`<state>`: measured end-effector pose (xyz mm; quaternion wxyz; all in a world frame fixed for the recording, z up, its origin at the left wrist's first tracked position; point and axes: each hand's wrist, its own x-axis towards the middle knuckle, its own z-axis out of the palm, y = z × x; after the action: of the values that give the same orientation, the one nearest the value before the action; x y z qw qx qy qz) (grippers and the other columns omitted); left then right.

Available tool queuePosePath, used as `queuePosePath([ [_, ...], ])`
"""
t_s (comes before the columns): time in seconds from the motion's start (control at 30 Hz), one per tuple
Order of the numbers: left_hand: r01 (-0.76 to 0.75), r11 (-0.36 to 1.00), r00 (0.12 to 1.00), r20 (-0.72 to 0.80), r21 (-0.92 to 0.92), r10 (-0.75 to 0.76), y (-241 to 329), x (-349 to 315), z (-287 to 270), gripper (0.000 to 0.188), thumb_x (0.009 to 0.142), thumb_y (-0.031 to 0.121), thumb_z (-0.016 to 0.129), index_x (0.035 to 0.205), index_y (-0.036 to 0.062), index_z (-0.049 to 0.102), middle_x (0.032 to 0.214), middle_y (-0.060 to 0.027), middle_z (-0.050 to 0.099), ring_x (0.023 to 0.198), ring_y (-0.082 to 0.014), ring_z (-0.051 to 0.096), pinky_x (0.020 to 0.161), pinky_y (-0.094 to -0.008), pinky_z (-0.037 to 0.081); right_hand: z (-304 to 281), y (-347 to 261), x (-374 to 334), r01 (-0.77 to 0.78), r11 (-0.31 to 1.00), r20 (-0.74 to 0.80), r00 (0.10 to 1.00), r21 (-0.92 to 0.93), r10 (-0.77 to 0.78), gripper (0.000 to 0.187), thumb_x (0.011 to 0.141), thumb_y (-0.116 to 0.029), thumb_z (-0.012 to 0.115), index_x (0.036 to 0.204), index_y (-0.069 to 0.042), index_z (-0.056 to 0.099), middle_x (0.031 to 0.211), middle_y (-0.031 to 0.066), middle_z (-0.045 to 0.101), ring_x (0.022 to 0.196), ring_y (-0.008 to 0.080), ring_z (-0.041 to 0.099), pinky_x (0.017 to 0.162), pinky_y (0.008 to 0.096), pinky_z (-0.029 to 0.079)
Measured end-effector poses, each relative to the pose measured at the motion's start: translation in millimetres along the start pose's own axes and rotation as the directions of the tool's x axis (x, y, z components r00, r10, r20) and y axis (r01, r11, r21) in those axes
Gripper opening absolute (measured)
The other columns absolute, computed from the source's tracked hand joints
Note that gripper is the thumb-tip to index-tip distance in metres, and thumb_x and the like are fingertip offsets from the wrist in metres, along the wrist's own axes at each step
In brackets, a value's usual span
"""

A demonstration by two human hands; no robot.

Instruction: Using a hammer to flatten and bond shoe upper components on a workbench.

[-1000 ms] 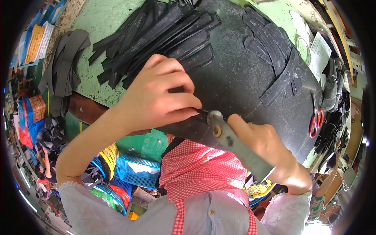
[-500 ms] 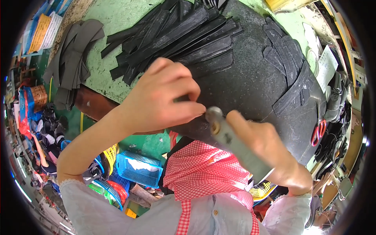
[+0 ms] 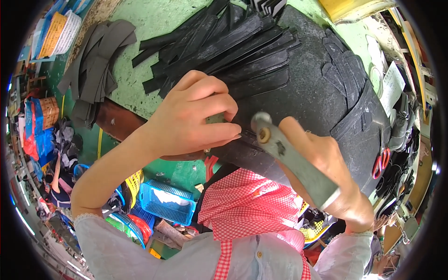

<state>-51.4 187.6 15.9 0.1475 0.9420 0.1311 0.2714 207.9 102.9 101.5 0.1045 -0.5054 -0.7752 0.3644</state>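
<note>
My right hand is wrapped around a hammer. Its long grey metal head has a pale wooden handle end showing in it and a round shiny face near my left fingertips. My left hand is closed, thumb and forefinger pinched at a dark strip along the near edge of a black work surface; the fingers hide much of it. Beyond my left hand lies a fanned pile of black strips. More black strips lie at the right.
Grey strips hang over the left edge of the green table. Red-handled scissors lie at the right edge, near a paper sheet. A blue basket stands below the table, and a yellow container at the far right.
The hammer face has come away from my left fingertips, and more of its head shows. My left hand stays nearly in place. The whole view has shifted slightly.
</note>
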Motion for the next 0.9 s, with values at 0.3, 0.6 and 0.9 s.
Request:
queuePosePath([
  [0.3, -0.015, 0.967, 0.999, -0.046, -0.255, 0.004, 96, -18, 35, 0.035, 0.080, 0.020, 0.071, 0.113, 0.0136, 0.078, 0.120, -0.0058, 0.069, 0.113, -0.0263, 0.067, 0.096, -0.0419, 0.058, 1, -10, 21, 0.002, 0.999, 0.072, 0.997, 0.043, -0.005, 0.023, 0.093, -0.010, 0.066, 0.106, -0.001, 0.049, 0.076, 0.0240, 0.064, 0.075, 0.0482, 0.067, 0.064, 0.0537, 0.053],
  [0.6, 0.334, 0.933, 0.936, -0.163, 0.132, -0.312, 41, 28, 36, 0.024, 0.081, 0.008, 0.080, 0.102, 0.0188, 0.081, 0.098, -0.0047, 0.064, 0.090, -0.0269, 0.062, 0.078, -0.0414, 0.049, -5, 42, -33, 0.022, 0.989, -0.411, 0.911, 0.144, 0.040, 0.024, 0.101, -0.005, 0.065, 0.125, -0.005, 0.064, 0.105, 0.0182, 0.071, 0.091, 0.0407, 0.073, 0.074, 0.0440, 0.058],
  [0.9, -0.119, 0.992, 0.991, 0.059, -0.030, 0.121, 46, 160, 112, 0.046, 0.089, 0.012, 0.071, 0.132, 0.0271, 0.074, 0.148, -0.0092, 0.056, 0.140, -0.0307, 0.050, 0.116, -0.0475, 0.043, -35, 117, -135, -0.391, 0.883, -0.530, 0.706, 0.261, 0.470, 0.018, 0.107, -0.009, 0.060, 0.121, 0.002, 0.063, 0.099, 0.0230, 0.070, 0.089, 0.0360, 0.072, 0.078, 0.0389, 0.053],
])
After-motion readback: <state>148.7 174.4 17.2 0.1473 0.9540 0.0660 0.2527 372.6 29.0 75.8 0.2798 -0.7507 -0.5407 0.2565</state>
